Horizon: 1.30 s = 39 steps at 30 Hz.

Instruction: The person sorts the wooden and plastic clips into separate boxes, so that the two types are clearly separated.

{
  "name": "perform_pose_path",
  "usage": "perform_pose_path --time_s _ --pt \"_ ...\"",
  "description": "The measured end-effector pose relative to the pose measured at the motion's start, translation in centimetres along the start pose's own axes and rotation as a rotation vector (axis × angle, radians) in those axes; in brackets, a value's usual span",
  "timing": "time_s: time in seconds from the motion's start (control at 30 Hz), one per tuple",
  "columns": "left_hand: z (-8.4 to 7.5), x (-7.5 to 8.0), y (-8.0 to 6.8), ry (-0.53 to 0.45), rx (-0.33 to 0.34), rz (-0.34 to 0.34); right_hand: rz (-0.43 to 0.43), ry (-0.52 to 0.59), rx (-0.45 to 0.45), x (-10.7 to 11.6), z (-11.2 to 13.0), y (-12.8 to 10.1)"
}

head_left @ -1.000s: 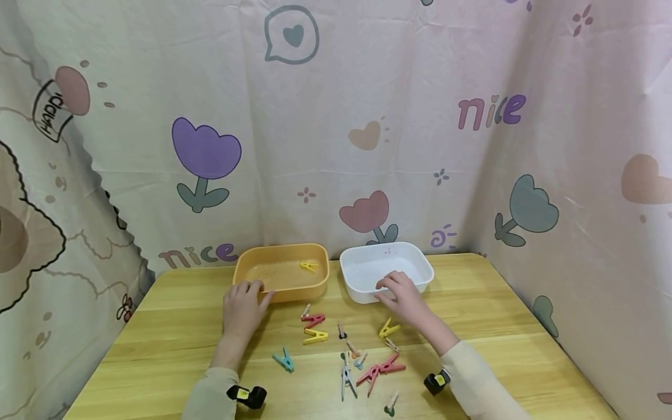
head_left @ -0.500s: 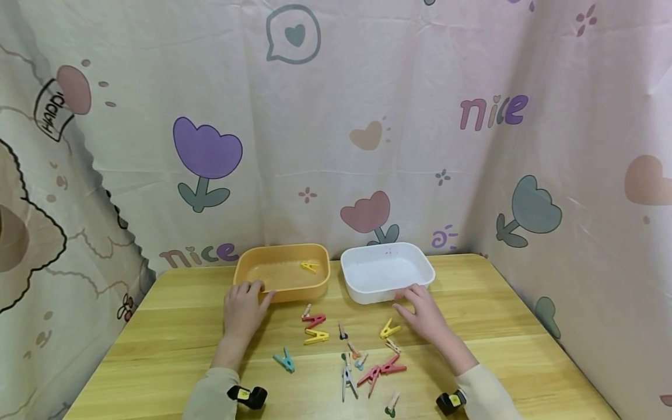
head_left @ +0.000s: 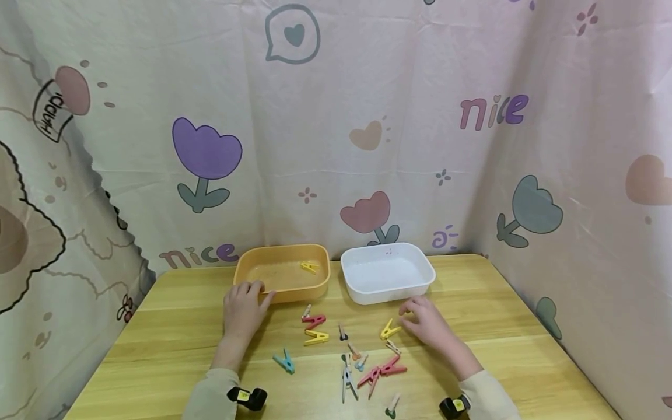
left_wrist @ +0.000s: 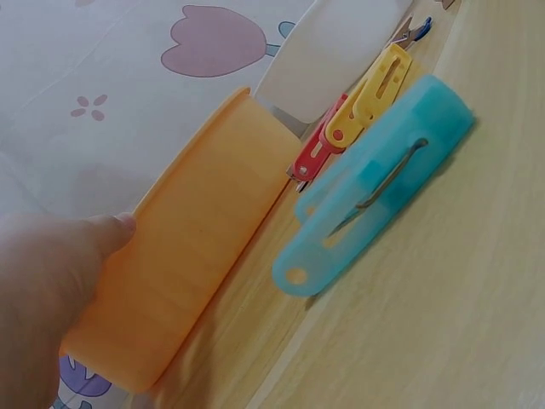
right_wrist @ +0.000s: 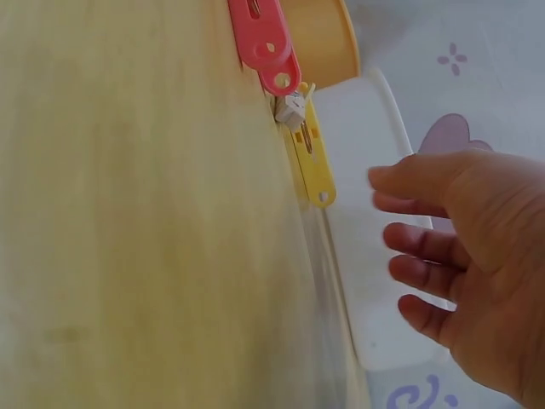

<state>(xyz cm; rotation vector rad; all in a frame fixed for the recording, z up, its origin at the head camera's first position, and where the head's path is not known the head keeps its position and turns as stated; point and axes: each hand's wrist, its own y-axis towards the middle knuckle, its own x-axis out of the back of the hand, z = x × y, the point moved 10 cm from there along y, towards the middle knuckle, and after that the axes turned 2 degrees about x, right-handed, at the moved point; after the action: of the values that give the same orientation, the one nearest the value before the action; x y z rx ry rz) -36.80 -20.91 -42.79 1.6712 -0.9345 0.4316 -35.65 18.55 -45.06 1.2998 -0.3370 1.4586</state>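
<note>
My left hand (head_left: 244,309) holds the near left corner of an orange plastic bin (head_left: 310,289), its thumb against the outer wall in the left wrist view. A small yellow clothespin (head_left: 309,266) lies inside that bin. My right hand (head_left: 430,321) hovers over the table with loosely bent fingers and nothing in them. Just left of it is another yellow clothespin (head_left: 389,329), with a small wooden clothespin (head_left: 392,347) below. The white bin (head_left: 385,293) stands behind the right hand. A teal clothespin (left_wrist: 375,192) lies on the table to the right of my left hand.
Between my arms lie several clothespins: pink ones (head_left: 391,366), a grey one (head_left: 347,376), a yellow one (head_left: 316,336), a red one (head_left: 314,321) and small wooden ones. A patterned curtain (head_left: 294,146) hangs behind the wooden table (head_left: 168,344).
My right hand has drawn back from the white bin's front rim, moving right and toward me, to beside the yellow clothespin. The left hand stays at the orange bin.
</note>
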Motion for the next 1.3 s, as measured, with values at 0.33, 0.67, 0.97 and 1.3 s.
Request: perform_pose_path --time_s 0.33,0.67,0.97,1.3 --pt "-0.2 0.0 -0.2 -0.003 -0.007 -0.013 0.15 0.019 0.012 -1.3 -0.2 -0.7" --pt "-0.1 0.0 -0.3 -0.006 -0.008 -0.021 0.179 -0.014 0.04 -1.6 0.0 -0.8" --pt "0.0 0.0 -0.3 -0.002 -0.002 -0.012 0.178 -0.026 0.045 -1.8 0.1 -0.8" --pt "0.0 0.0 -0.2 -0.003 0.003 -0.004 0.174 -0.024 0.072 -1.3 0.5 -0.7"
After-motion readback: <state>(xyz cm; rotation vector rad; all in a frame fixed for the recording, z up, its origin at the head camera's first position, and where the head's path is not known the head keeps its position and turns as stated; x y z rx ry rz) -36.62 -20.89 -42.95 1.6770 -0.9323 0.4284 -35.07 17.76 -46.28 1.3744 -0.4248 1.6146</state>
